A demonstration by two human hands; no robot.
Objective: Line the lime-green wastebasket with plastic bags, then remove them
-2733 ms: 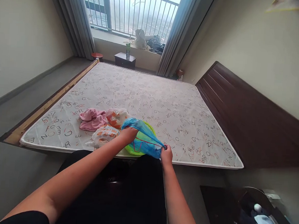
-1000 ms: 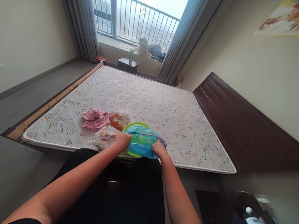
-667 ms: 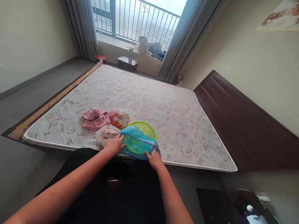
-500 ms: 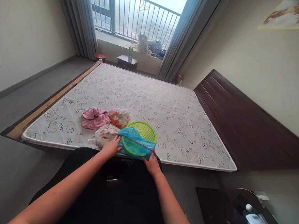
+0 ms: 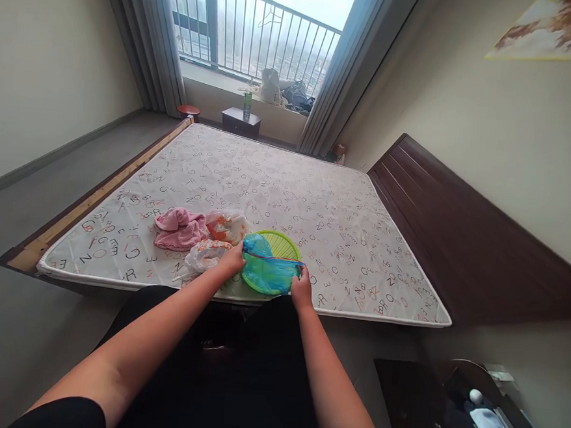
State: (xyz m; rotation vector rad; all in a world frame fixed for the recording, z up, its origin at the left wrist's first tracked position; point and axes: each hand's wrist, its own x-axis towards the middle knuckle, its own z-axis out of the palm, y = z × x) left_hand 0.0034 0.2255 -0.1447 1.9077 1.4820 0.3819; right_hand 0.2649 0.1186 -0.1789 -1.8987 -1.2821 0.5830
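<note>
A thin blue plastic bag (image 5: 269,275) with a red drawstring is stretched between my two hands, over the near side of a lime-green slatted basket (image 5: 287,243). My left hand (image 5: 233,260) is closed on the bag's left edge, close to the crumpled white plastic bag with orange print (image 5: 205,255). Its right edge is pinched in my right hand (image 5: 302,288). Part of the basket shows through the blue film; its inside is partly covered. A second white and orange plastic bag (image 5: 226,226) and a pink towel (image 5: 181,228) lie to the left.
These things rest at the near edge of a bare mattress (image 5: 268,180) with printed letters. A dark headboard (image 5: 441,218) stands on the right. At lower right is a dark nightstand (image 5: 409,405). A bedside table (image 5: 241,121) with a green bottle stands by the window.
The blue bag went from a bunched, twisted state to being spread over the basket's near side. Since half a second ago both hands have risen slightly and pulled its drawstring edge taut.
</note>
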